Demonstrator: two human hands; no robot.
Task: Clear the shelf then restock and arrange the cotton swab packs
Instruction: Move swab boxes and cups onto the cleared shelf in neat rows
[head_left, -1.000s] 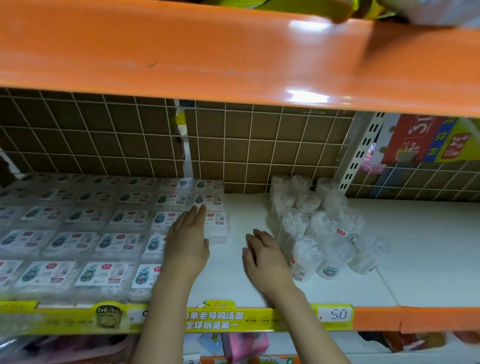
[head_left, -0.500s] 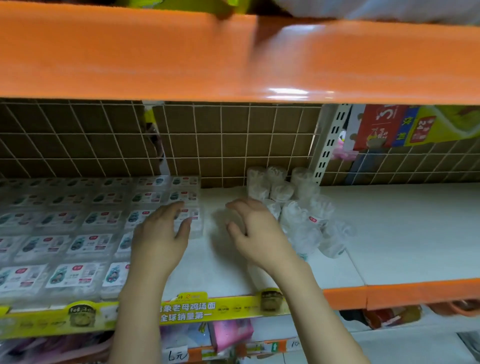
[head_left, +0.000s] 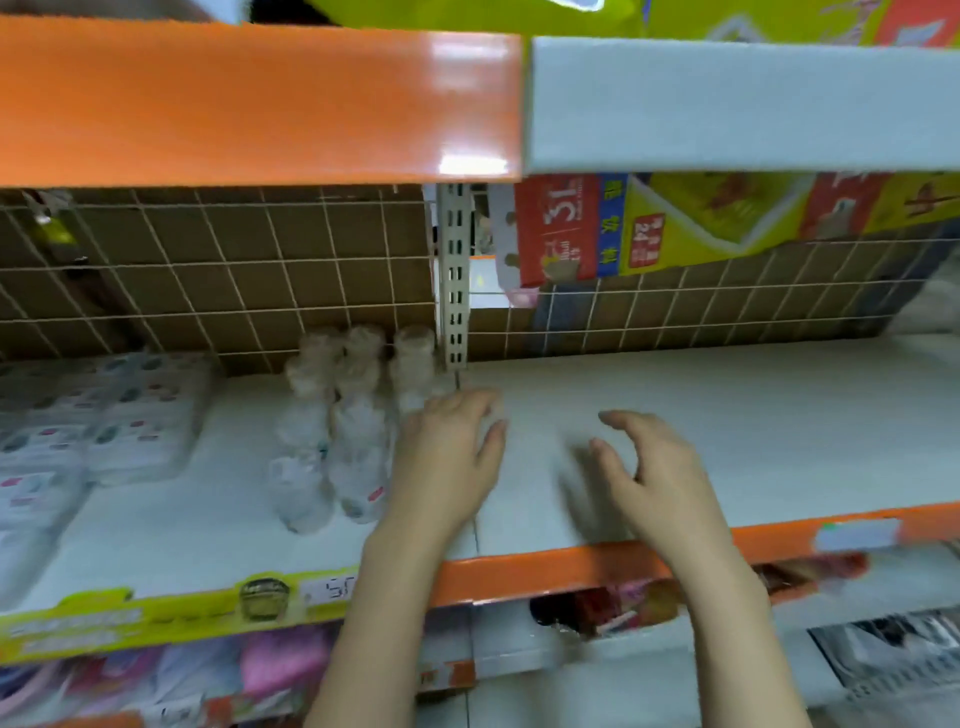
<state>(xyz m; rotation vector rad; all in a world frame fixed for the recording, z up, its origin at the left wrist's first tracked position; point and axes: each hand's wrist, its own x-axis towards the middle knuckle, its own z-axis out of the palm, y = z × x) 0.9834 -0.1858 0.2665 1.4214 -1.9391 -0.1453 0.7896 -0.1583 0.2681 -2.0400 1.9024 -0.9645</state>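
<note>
The fingers (head_left: 615, 423) of the right hand (head_left: 657, 478) curl loosely over bare shelf (head_left: 727, 415), spread apart and holding nothing; the frame is blurred here, so whether the tips touch the board cannot be told. The fingers (head_left: 483, 410) of the left hand (head_left: 449, 457) lie flatter, palm down and likewise empty, with the hand's outer edge just beside a cluster of clear round cotton swab packs (head_left: 337, 431). Those packs stand in rough rows running from the wire grid back panel (head_left: 234, 291) toward the front of the shelf. Further left, apart from them, flat rectangular swab boxes (head_left: 104, 421) lie stacked in rows. A slotted white upright (head_left: 453, 275) rises behind the left hand. A yellow price strip (head_left: 130, 618) runs along the front edge below the round packs.
</note>
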